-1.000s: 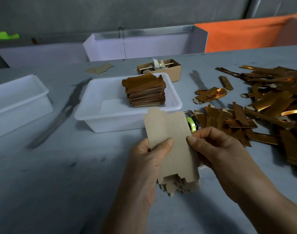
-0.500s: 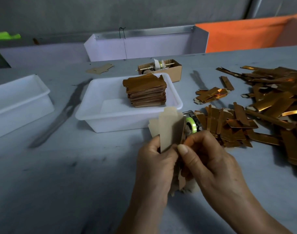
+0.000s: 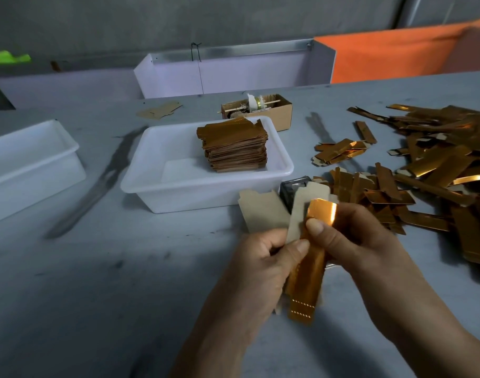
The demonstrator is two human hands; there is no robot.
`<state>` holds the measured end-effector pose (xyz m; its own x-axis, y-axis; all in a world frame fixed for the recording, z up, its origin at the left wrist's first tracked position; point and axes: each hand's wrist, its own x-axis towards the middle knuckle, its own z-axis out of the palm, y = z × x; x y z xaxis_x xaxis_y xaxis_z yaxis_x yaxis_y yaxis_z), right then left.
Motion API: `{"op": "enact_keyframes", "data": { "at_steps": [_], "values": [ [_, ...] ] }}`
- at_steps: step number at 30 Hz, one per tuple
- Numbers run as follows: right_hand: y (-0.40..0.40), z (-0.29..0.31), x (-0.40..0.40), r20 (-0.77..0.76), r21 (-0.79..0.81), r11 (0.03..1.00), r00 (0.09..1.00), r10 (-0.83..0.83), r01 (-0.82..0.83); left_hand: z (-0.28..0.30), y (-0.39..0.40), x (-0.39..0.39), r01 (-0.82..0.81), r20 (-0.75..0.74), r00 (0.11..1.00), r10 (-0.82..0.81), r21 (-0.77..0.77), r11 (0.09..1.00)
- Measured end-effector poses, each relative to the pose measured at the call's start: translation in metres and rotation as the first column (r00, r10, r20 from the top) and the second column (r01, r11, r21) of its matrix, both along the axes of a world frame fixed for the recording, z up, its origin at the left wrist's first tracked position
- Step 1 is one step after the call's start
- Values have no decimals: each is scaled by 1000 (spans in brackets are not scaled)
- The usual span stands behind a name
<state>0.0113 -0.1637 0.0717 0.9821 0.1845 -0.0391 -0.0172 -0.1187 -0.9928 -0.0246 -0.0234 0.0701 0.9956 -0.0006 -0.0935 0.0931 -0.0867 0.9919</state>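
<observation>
Left hand [image 3: 263, 257] and right hand [image 3: 350, 236] both pinch a half-folded gold card blank [image 3: 309, 257] above the surface [image 3: 96, 296], near the white tray [image 3: 178, 192].

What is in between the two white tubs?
Nothing stands between the left tub and the middle tub: just bare grey table with a long dark mark, seen in the head view.

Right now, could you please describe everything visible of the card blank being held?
The card blank is thin die-cut board, shiny gold on one face and plain beige on the other, with a tab at the top and a dotted perforation near the bottom. It is partly folded lengthwise and held above the table. The left hand and right hand pinch it.
</observation>
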Motion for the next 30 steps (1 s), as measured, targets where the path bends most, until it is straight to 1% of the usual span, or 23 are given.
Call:
{"op": "enact_keyframes", "data": {
  "at_steps": [1, 2, 4, 8, 12, 13, 14, 15, 16, 17, 18, 19, 20, 21, 22, 24, 26, 27, 29, 30],
  "values": [
    [-1, 2, 1, -63, 85, 995, 996, 58, -53, 2, -1, 0, 18, -12, 1000, -18, -6, 1000],
    [-2, 3, 2, -106, 143, 987, 991, 84, -69, 3, -2, 0, 19, -26, 999, -19, -14, 1000],
    [-1, 2, 3, -134, 186, 981, 988, 76, -51, 1, -3, 1, -43, -47, 998, 43, -7, 999],
    [-1, -2, 4, -179, 218, 976, 982, 55, -15, -7, -9, 0, -199, 22, 980, 197, 78, 977],
    [-1, -4, 4, -195, 209, 978, 980, 35, 7, -14, -17, 0, -357, 78, 932, 354, 24, 934],
    [0, -4, 3, -191, 206, 979, 981, 27, 13, -16, -20, 0, -391, 119, 916, 383, 51, 919],
    [0, -4, 4, -184, 195, 980, 983, 11, 26, -17, -24, -1, -431, 188, 895, 405, 130, 893],
    [1, -4, 4, -179, 188, 981, 984, -9, 43, -17, -28, -2, -474, 282, 870, 405, 245, 846],
    [2, -5, 3, -174, 181, 982, 984, -27, 59, -15, -32, -4, -513, 390, 843, 371, 375, 772],
    [4, -5, 3, -174, 180, 981, 984, -39, 71, -14, -34, -5, -543, 489, 820, 298, 496, 678],
    [6, -5, 2, -176, 183, 980, 984, -43, 76, -14, -37, -6, -548, 541, 814, 210, 597, 586],
    [7, -5, 1, -179, 193, 978, 983, -42, 77, -14, -41, -8, -545, 564, 816, 126, 681, 489],
    [8, -5, 1, -184, 201, 977, 982, -38, 76, -14, -45, -10, -540, 561, 825, 70, 744, 393],
    [8, -5, 0, -194, 210, 975, 980, -32, 73, -13, -48, -11, -519, 531, 845, 55, 791, 323],
    [7, -5, 1, -204, 218, 974, 979, -24, 69, -12, -51, -12, -475, 481, 875, 54, 831, 288],
    [7, -3, 0, -219, 230, 972, 976, -5, 56, -15, -54, -14, -334, 340, 940, 15, 911, 242],
    [6, -5, 0, -208, 210, 977, 978, 3, 41, -17, -59, -17, -267, 276, 961, -5, 934, 239],
    [5, -8, 0, -206, 191, 980, 979, -12, 52, -17, -59, -18, -240, 252, 968, -7, 928, 286],
    [2, -13, 0, -226, 190, 978, 973, -42, 86, -17, -51, -18, -269, 285, 958, 20, 875, 402],
    [0, -15, 1, -246, 213, 973, 969, -30, 84, -16, -50, -17, -253, 269, 962, 44, 824, 506]
  ]
}}
